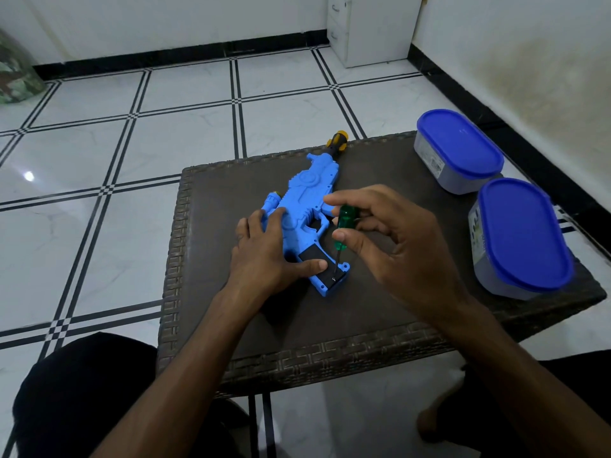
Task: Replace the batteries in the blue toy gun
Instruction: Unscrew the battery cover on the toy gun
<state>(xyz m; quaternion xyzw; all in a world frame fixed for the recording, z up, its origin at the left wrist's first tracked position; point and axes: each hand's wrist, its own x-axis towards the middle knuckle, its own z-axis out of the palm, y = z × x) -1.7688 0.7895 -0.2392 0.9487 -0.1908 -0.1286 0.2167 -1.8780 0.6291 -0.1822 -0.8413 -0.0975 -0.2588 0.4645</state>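
The blue toy gun (pixel 304 196) lies flat on the dark woven table (pixel 380 312), muzzle pointing away from me. A black battery cover (pixel 322 267) sits in its grip near me. My left hand (pixel 267 249) presses flat on the gun's body, thumb against the black cover. My right hand (pixel 390 239) pinches the green handle of a small screwdriver (pixel 344 226). The screwdriver stands nearly upright with its tip on the cover's near end.
Two grey tubs with blue lids stand at the table's right side, one farther (pixel 458 150) and one nearer (pixel 522 236). Beyond the table lie a white tiled floor, a white cabinet (pixel 370 28) and walls. My knees flank the table's near edge.
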